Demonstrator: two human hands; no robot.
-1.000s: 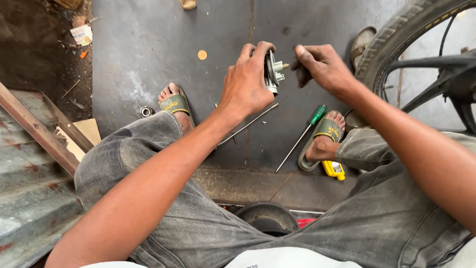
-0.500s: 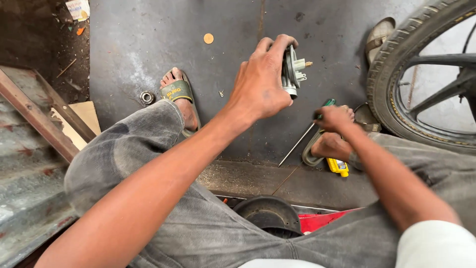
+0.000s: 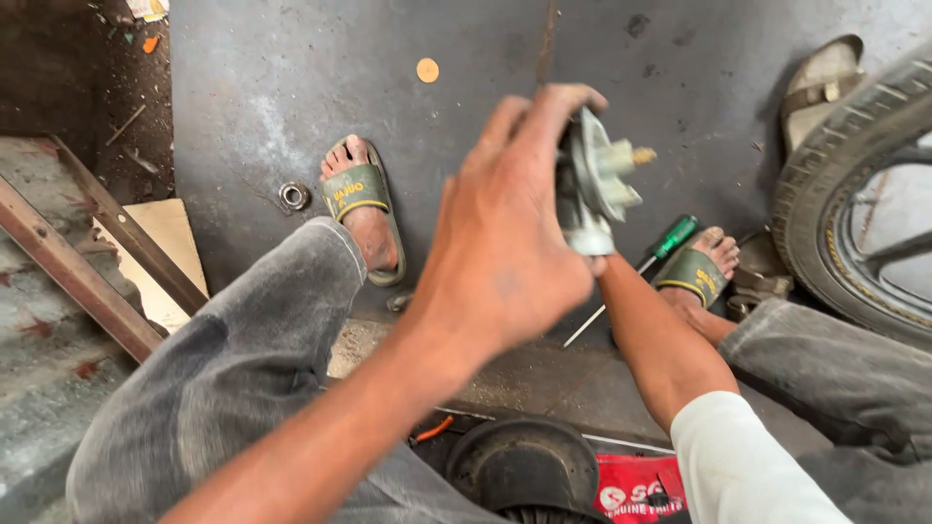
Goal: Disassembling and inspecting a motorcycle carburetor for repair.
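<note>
My left hand (image 3: 505, 252) is raised in the middle of the view, shut on a grey metal part (image 3: 597, 184) with ribs and a small brass stud sticking out to the right. My right forearm (image 3: 660, 349) reaches down and forward under that hand; the right hand itself is hidden behind the left hand and the part. A green-handled screwdriver (image 3: 675, 236) lies on the dark floor beside my right foot (image 3: 704, 272), its thin shaft pointing toward me.
A motorcycle tyre (image 3: 835, 223) stands at the right, with a loose sandal (image 3: 825, 73) behind it. My left foot (image 3: 364, 209) is on the floor near a small metal ring (image 3: 294, 196). A black round part (image 3: 524, 466) and a red packet (image 3: 631, 490) lie between my knees. Rusty metal bars (image 3: 87, 281) are at the left.
My left hand has lifted the metal part closer to the camera. My right hand left the part, went down toward the screwdriver by my right foot, and is now hidden behind the left hand.
</note>
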